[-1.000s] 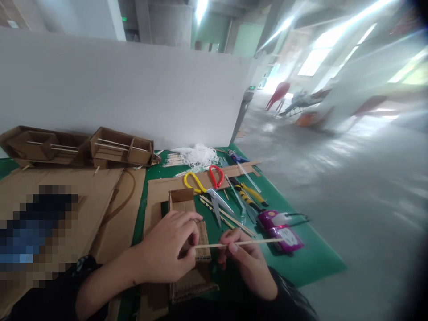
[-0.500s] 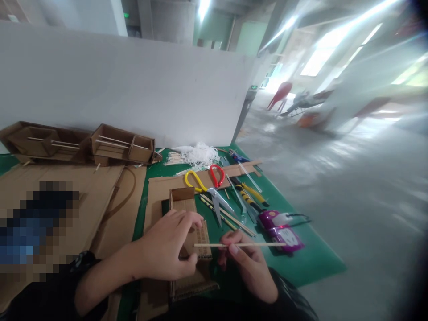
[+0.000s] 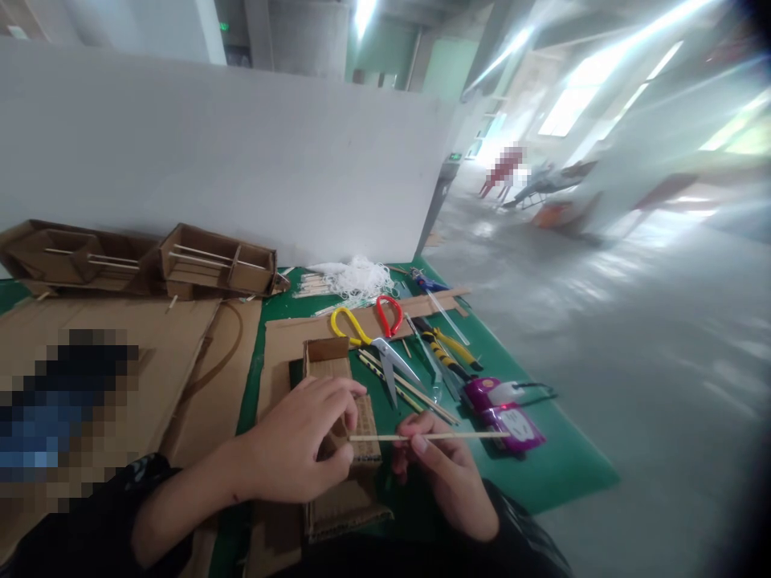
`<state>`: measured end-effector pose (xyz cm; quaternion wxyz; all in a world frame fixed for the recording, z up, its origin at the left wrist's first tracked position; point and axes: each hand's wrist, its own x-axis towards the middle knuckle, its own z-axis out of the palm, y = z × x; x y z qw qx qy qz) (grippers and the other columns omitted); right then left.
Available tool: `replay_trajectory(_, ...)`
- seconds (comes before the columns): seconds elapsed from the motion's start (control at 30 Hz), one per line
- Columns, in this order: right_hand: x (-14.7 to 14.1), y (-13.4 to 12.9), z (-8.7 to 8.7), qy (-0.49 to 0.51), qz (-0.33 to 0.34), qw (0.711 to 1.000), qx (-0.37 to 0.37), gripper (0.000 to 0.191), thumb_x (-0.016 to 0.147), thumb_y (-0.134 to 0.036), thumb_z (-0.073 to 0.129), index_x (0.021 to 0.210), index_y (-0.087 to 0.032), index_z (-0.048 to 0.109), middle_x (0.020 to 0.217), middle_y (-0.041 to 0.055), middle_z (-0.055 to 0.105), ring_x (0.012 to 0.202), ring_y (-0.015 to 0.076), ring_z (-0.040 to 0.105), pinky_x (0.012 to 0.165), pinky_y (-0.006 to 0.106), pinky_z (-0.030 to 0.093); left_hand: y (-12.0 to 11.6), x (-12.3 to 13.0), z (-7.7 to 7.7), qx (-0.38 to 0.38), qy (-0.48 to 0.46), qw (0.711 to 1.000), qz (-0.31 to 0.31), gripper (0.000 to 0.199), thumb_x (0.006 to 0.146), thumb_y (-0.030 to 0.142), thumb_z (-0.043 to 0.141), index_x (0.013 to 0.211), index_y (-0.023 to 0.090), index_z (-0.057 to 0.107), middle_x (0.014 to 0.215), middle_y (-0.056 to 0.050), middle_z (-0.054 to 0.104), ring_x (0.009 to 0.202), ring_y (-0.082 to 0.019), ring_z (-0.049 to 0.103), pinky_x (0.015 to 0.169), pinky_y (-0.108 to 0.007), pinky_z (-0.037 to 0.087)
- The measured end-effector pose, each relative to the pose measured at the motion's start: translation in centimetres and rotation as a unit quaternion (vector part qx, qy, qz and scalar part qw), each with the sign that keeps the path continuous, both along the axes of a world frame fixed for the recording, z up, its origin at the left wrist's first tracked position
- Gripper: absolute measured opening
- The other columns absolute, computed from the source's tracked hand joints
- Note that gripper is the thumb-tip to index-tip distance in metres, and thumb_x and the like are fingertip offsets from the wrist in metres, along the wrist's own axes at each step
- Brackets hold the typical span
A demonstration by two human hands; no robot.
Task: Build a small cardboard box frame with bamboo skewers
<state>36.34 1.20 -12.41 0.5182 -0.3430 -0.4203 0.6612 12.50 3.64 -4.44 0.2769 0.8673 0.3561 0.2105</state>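
Note:
My right hand (image 3: 449, 470) pinches a thin wooden stick (image 3: 463, 436) between thumb and fingers, holding it level above the table. The stick's left end reaches over a small cardboard box (image 3: 328, 349). Above that box is my left hand (image 3: 307, 437), its thumb and fingers apart and curved around the stick's left tip, with a gap between them. Part of the box is hidden beneath this hand. Just beyond my hands lie scissors (image 3: 390, 361) with one yellow and one red handle, and several loose wooden sticks (image 3: 422, 393).
A purple device with a cord (image 3: 511, 413) and yellow-black pliers (image 3: 449, 349) lie to the right. White rubber bands (image 3: 361, 277) are heaped at the back. A long cardboard model (image 3: 120, 257) stands by the white partition (image 3: 241, 160). Cardboard sheets (image 3: 174, 345) cover the left.
My left fingers have curled slightly closer toward the thumb and the stick's left end. The stick stays in my right hand, its right end tilted up slightly.

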Motion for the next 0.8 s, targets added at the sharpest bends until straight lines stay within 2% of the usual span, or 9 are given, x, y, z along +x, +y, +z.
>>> replay_trajectory(0.17, 0.03, -0.03, -0.09, 0.002, 0.003, 1.000, 0.001, 0.012, 0.086, -0.030, 0.068, 0.086, -0.018, 0.069, 0.081, 0.0030, 0.065, 0.060, 0.0150, 0.066, 0.050, 0.025, 0.051, 0.15, 0.29, -0.24, 0.009, -0.003, 1.000, 0.004, 0.007, 0.085, 0.015, 0.052, 0.088, 0.022, 0.052, 0.122, -0.006, 0.061, 0.120, -0.024, 0.052, 0.099, -0.039, 0.039)
replay_trajectory(0.53, 0.06, 0.11, -0.17, 0.019, 0.006, 1.000, 0.007, 0.011, 0.087, -0.029, 0.068, 0.086, -0.018, 0.069, 0.080, 0.0026, 0.066, 0.060, 0.0145, 0.067, 0.049, 0.023, 0.052, 0.00, 0.54, -0.47, 0.004, 0.004, 1.000, 0.025, 0.006, 0.086, 0.016, 0.054, 0.087, 0.023, 0.054, 0.122, -0.001, 0.060, 0.118, -0.019, 0.051, 0.100, -0.035, 0.038)
replay_trajectory(0.8, 0.06, 0.10, -0.19, 0.020, 0.007, 1.000, 0.010, 0.011, 0.087, -0.028, 0.067, 0.086, -0.017, 0.069, 0.080, 0.0023, 0.065, 0.060, 0.0133, 0.066, 0.050, 0.022, 0.053, 0.03, 0.62, -0.41, 0.014, 0.003, 1.000, 0.024, 0.008, 0.085, 0.014, 0.054, 0.086, 0.022, 0.053, 0.119, -0.001, 0.061, 0.118, -0.018, 0.052, 0.099, -0.033, 0.037)
